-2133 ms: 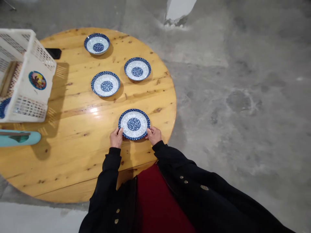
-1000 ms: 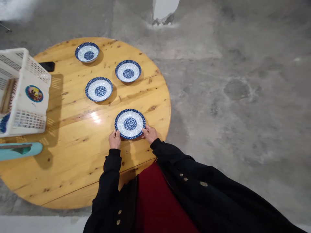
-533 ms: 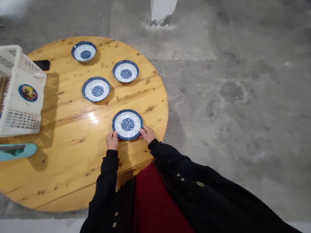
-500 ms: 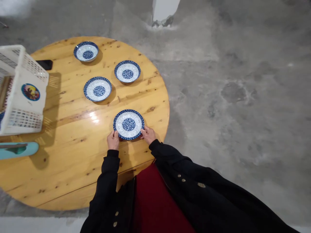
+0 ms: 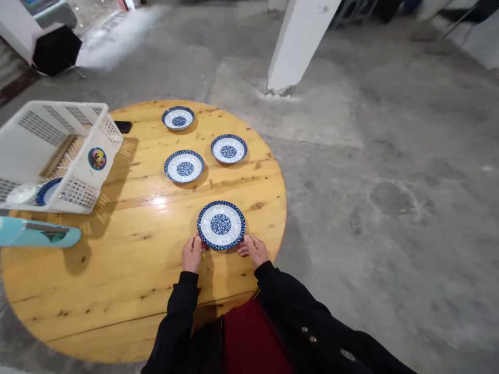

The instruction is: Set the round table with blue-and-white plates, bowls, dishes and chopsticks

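Grip of left hand (image 5: 192, 253) and right hand (image 5: 254, 250) holds nearest plate (image 5: 221, 225) by rim, fingertips indistinct

Near plate (image 5: 221, 225) on table (image 5: 117, 270); three plates behind; basket (image 5: 50, 156) far left.

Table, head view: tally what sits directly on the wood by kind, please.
Blue-and-white plates: 4
White basket: 1
Black phone: 1
Teal object: 1
Total: 7
Dishes inside the basket are partly hidden, so not counted.
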`<act>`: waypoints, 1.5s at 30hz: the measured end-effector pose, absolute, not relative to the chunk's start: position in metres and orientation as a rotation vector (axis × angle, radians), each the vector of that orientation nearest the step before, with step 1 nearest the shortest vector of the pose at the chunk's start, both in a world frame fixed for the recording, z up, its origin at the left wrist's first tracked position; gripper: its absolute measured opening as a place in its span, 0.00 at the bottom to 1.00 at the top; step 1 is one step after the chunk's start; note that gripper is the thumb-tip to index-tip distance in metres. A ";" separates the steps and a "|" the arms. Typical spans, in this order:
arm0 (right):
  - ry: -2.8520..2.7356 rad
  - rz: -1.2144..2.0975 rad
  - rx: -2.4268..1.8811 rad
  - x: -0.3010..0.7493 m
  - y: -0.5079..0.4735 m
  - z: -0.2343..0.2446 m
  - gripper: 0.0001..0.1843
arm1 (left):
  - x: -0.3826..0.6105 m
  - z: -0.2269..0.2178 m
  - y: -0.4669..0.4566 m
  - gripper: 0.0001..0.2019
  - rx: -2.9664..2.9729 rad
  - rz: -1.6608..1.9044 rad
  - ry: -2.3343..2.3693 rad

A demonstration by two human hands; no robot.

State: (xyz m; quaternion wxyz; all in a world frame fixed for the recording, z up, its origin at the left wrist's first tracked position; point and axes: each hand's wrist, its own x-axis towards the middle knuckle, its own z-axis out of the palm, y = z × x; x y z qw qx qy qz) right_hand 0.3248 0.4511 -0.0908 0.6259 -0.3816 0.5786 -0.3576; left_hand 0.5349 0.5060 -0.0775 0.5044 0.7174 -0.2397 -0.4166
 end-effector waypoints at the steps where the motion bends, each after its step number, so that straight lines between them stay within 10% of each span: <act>1: 1.335 -0.825 -0.856 0.321 0.452 -0.091 0.28 | 0.535 -0.076 0.511 0.21 1.718 -1.026 -0.527; 45: 1.543 -0.810 -0.706 0.304 0.465 -0.079 0.10 | 0.535 -0.082 0.588 0.26 1.586 -1.149 -0.332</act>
